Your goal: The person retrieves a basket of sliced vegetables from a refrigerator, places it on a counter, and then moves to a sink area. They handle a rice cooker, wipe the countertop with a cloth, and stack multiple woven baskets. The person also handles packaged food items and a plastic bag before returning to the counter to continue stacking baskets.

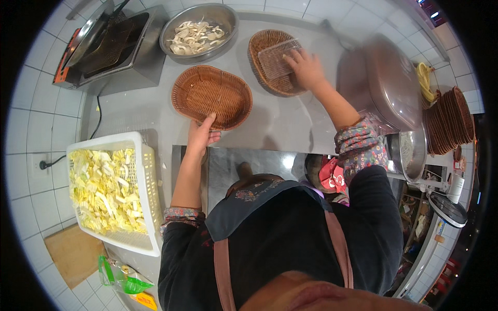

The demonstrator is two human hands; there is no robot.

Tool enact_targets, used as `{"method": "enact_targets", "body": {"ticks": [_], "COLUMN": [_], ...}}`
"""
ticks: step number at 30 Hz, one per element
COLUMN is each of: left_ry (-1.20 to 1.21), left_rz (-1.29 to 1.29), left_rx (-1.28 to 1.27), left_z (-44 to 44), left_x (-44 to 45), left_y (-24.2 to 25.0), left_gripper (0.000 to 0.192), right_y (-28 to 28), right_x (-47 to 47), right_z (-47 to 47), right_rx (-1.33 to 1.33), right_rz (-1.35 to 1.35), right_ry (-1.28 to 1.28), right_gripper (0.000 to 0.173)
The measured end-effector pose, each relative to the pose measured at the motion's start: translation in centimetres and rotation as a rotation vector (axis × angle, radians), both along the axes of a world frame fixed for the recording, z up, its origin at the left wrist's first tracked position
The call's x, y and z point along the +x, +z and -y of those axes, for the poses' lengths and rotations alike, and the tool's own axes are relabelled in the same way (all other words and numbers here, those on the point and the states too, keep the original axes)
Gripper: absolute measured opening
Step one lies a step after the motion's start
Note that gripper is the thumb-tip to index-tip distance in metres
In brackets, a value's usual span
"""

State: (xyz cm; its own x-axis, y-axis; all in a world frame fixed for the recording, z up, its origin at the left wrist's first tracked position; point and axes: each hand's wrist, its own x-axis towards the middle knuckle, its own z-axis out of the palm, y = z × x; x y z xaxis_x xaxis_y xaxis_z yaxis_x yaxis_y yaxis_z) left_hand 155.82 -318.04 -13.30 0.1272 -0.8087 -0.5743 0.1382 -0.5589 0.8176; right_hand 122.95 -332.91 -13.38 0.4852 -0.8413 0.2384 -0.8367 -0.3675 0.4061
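My left hand [202, 134] grips the near rim of an empty oval brown woven basket [210, 95], thumb over the rim and fingers beneath. Farther right, a second brown woven basket [256, 42] rests on the grey counter, with a clear plastic container [272, 58] lying in it at a tilt. Over that container's right part is my right hand [303, 66], slightly blurred, fingers spread; whether it touches or grips the container is unclear. Behind the first basket, a round steel bowl [229, 29] holds sliced pale mushrooms [196, 37].
A white plastic crate [149, 186] of chopped cabbage [105, 194] stands at left. A steel fryer [146, 58] is at back left. At right are a brown lidded appliance [377, 85], stacked woven baskets [449, 120] and a steel bowl [418, 155].
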Motion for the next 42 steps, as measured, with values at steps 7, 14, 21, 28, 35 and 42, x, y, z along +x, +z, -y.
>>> {"method": "enact_targets", "body": {"ticks": [7, 14, 21, 28, 35, 42], "left_ry": [-0.014, -0.107, -0.246, -0.245, -0.349, -0.406], "left_rz": [0.047, -0.044, 0.346, 0.745, 0.149, 0.169], "left_rx": [-0.156, -0.363, -0.434, -0.411, -0.042, -0.388], "left_z": [-0.5, -0.7, 9.2, 13.2, 12.3, 2.7], "left_x": [1.6, -2.1, -13.6, -15.6, -14.4, -10.8], "left_y": [-1.1, 5.4, 7.8, -0.8, -0.1, 6.4], "left_gripper": [0.046, 0.045, 0.032, 0.034, 0.044, 0.059], "right_y": [3.5, 7.6, 4.0, 4.2, 4.1, 6.9], "right_x": [-2.4, -5.2, -9.7, -11.9, -12.1, -7.1], "right_z": [0.4, -10.5, -19.9, -22.5, -22.4, -19.7], "right_rx": [-0.029, 0.085, 0.338, 0.413, 0.471, 0.752], "right_rz": [0.451, 1.561, 1.729, 1.783, 1.873, 1.941], "right_ry": [0.051, -0.115, -0.239, -0.288, -0.193, -0.029], "right_gripper": [0.029, 0.020, 0.023, 0.024, 0.024, 0.023]}}
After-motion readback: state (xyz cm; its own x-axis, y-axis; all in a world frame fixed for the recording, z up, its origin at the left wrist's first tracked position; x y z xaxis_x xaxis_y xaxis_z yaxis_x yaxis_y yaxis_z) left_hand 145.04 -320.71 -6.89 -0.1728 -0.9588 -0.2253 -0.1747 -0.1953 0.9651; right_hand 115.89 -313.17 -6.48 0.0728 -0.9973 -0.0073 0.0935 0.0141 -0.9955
